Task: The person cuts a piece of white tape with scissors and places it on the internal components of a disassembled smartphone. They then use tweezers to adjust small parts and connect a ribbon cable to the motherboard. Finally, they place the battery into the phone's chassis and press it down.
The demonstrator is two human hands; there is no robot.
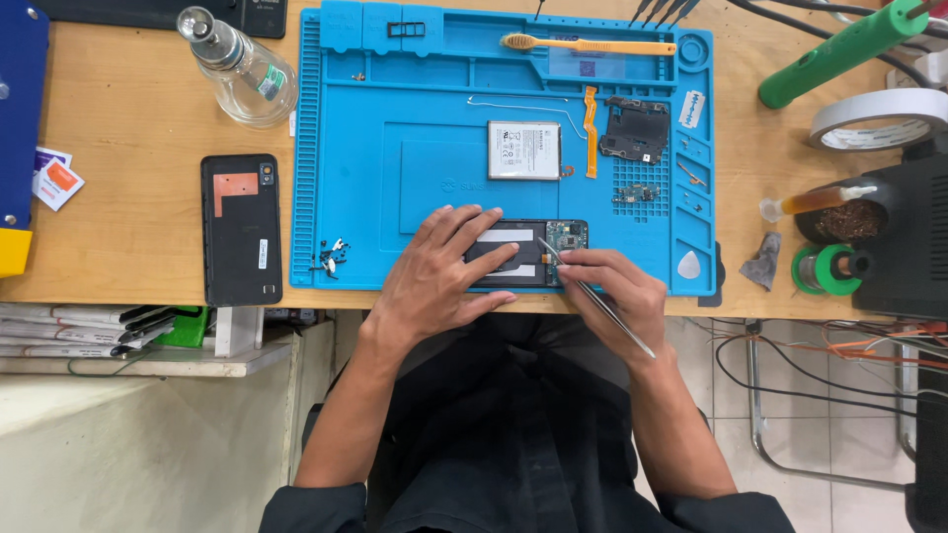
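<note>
Both forearms come up from the bottom of the view, bare below dark sleeves pushed to the elbows, and angle inward toward each other. The left hand [439, 271] lies palm down with its fingers [472, 225] spread and stretched forward, the thumb reaching off to the right. The right hand [617, 291] is curled into a pinch just beside it, thumb and forefinger pressed together, knuckles up, wrist bent slightly inward.

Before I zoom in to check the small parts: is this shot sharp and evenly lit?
Head view: even, soft light, only faint shadows under the left hand and right hand; the opened phone and blue mat look sharp; mild glare on the glass bottle.
</note>
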